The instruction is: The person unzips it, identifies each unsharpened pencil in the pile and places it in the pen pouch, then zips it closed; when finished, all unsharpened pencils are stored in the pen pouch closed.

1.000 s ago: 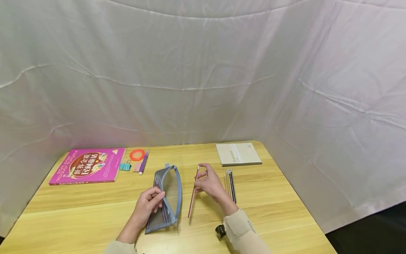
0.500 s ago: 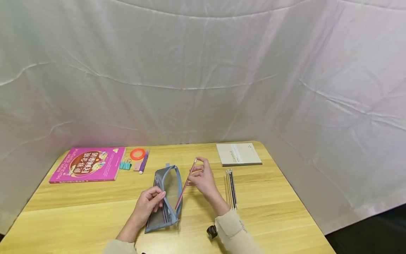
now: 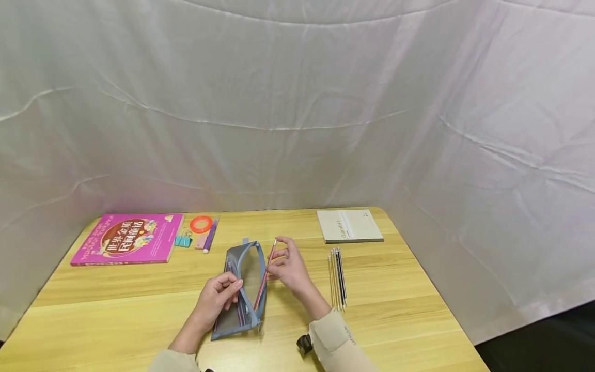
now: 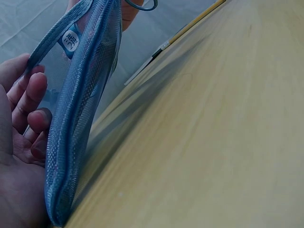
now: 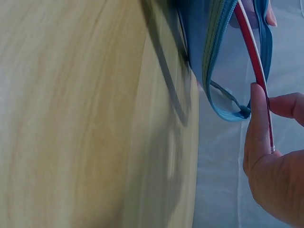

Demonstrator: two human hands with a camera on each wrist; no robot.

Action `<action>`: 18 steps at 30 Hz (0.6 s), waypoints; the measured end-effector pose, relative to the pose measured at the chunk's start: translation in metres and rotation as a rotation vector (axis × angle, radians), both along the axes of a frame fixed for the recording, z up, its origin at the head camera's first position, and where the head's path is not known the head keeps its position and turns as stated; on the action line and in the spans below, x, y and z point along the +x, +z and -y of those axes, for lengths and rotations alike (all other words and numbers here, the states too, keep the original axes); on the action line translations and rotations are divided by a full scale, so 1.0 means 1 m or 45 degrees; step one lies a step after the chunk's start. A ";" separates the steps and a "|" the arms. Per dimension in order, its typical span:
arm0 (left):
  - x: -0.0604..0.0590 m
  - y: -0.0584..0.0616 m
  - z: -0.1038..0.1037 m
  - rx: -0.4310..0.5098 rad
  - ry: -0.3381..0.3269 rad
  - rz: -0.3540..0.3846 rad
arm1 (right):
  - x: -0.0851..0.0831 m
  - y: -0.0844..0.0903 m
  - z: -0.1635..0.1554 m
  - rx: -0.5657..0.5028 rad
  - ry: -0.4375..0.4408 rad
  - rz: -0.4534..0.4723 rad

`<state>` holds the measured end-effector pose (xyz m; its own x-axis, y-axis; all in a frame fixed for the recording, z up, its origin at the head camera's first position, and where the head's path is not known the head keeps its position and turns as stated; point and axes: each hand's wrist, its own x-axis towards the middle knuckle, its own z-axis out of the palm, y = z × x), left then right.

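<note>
Far to the left of both hands lies a glossy magenta book [image 3: 126, 239], flat and rectangular, with small teal binder clips [image 3: 183, 241], an orange ring of tape [image 3: 201, 225] and a purple pen [image 3: 210, 237] just beside its right edge. The left hand [image 3: 217, 298] has its fingers curled over the left lip of a blue-grey mesh pencil case [image 3: 245, 289], holding the soft zippered mouth apart; the left wrist view shows the fine netting and a woven edge band against the fingers [image 4: 29, 102]. The case's long axis runs away from the person, its open slit facing up. The right hand [image 3: 289, 267] pinches a slim pink pencil [image 3: 263, 279] between thumb and fingertips. The pencil slants, its upper end pointing away from the person and slightly right, its lower end dipping into the case mouth close to the left hand. To the right of the right hand a neat row of thin pencils [image 3: 337, 277] lies on the pale wood-grain table [image 3: 409, 310], parallel to the case. Beyond them rests a flat grey notebook [image 3: 349, 226].
</note>
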<state>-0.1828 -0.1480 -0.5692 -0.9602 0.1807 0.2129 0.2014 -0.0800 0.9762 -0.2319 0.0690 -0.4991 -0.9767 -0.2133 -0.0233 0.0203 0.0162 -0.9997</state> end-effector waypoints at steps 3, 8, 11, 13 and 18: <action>0.000 0.000 -0.001 0.004 0.003 -0.008 | 0.001 -0.003 0.001 -0.001 0.034 0.029; 0.000 0.001 0.000 0.004 0.000 -0.031 | 0.003 -0.010 0.006 0.008 0.081 0.074; 0.000 0.002 -0.001 -0.001 -0.015 -0.038 | 0.005 -0.013 0.010 0.002 0.110 0.090; 0.000 0.002 -0.001 -0.002 -0.025 -0.042 | 0.006 -0.015 0.012 0.005 0.126 0.100; 0.000 0.002 -0.001 -0.012 -0.038 -0.036 | 0.008 -0.018 0.016 0.024 0.122 0.105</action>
